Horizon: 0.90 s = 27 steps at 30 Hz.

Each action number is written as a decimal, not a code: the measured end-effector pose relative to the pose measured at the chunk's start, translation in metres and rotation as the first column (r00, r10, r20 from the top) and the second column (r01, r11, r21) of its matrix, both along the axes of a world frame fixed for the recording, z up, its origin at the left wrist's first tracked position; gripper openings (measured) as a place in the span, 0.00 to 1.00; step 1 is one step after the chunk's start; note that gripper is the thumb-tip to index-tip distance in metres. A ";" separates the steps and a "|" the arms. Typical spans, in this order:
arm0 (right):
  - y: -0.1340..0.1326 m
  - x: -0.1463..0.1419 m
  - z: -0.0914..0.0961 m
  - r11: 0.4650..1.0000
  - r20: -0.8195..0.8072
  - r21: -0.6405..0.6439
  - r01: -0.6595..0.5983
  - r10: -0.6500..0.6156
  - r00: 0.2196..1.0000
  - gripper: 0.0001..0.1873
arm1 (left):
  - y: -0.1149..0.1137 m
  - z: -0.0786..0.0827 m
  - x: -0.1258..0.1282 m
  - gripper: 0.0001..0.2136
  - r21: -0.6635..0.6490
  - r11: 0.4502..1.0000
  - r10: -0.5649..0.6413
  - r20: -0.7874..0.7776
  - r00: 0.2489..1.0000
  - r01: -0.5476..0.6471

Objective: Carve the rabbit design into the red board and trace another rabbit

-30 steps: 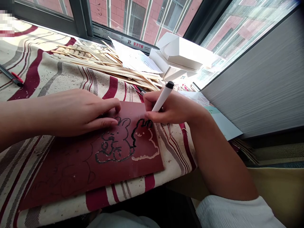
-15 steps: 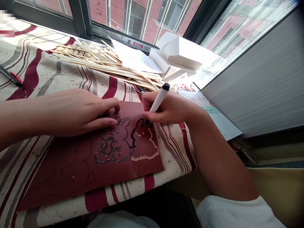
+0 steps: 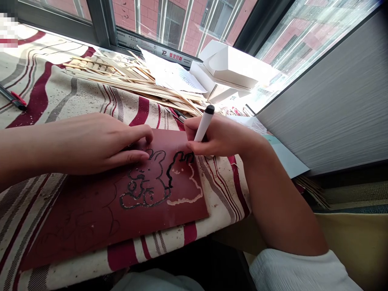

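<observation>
My left hand (image 3: 93, 143) lies flat on the upper edge of a dark red sheet (image 3: 72, 220), its fingertips close to a rabbit figure outlined in thick black (image 3: 145, 182). My right hand (image 3: 220, 137) grips a white marker with a black end (image 3: 204, 123). The marker's tip is hidden under my fingers, right at the black line along the top of a second figure (image 3: 183, 182). That figure's lower outline is pale and scratched-looking. Faint thin lines mark the sheet's lower left.
The sheet rests on a paint-flecked, red-and-grey striped cloth (image 3: 54, 97). Beyond it lie a heap of thin wooden sticks (image 3: 145, 85), papers (image 3: 172, 74) and a white cardboard box (image 3: 230, 64) against the window (image 3: 182, 24). A red-clipped pen (image 3: 13, 99) lies far left.
My right hand has shifted slightly and the marker stands a little more upright. The black line on the second figure looks slightly thicker. The view has tilted a little.
</observation>
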State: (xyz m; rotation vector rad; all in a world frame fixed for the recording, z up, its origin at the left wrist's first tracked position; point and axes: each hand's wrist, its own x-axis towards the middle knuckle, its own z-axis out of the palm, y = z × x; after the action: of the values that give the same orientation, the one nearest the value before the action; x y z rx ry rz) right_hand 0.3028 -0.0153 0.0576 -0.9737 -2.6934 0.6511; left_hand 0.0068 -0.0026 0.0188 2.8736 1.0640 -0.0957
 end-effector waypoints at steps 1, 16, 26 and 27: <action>0.000 0.000 0.000 1.000 0.002 -0.005 0.001 -0.001 1.000 0.16 | 0.000 0.000 0.000 0.29 0.005 1.000 -0.009 0.008 1.000 0.009; -0.003 -0.001 -0.001 0.991 -0.015 -0.041 -0.128 0.127 0.992 0.17 | 0.001 0.000 0.001 0.29 -0.011 1.000 0.018 -0.023 1.000 -0.018; -0.003 -0.004 -0.003 0.986 -0.056 -0.051 -0.161 0.158 0.986 0.14 | 0.001 -0.001 0.000 0.29 0.016 1.000 -0.006 0.012 1.000 0.006; -0.004 -0.004 -0.002 0.988 -0.049 -0.039 -0.152 0.150 0.988 0.15 | 0.001 -0.001 0.001 0.30 0.009 1.000 -0.001 0.011 1.000 0.001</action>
State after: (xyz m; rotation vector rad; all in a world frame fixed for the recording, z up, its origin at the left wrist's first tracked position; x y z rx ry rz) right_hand 0.2991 -0.0189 0.0551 -0.7599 -2.7420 0.7529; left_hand 0.0074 -0.0012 0.0178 2.8795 1.0636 -0.0745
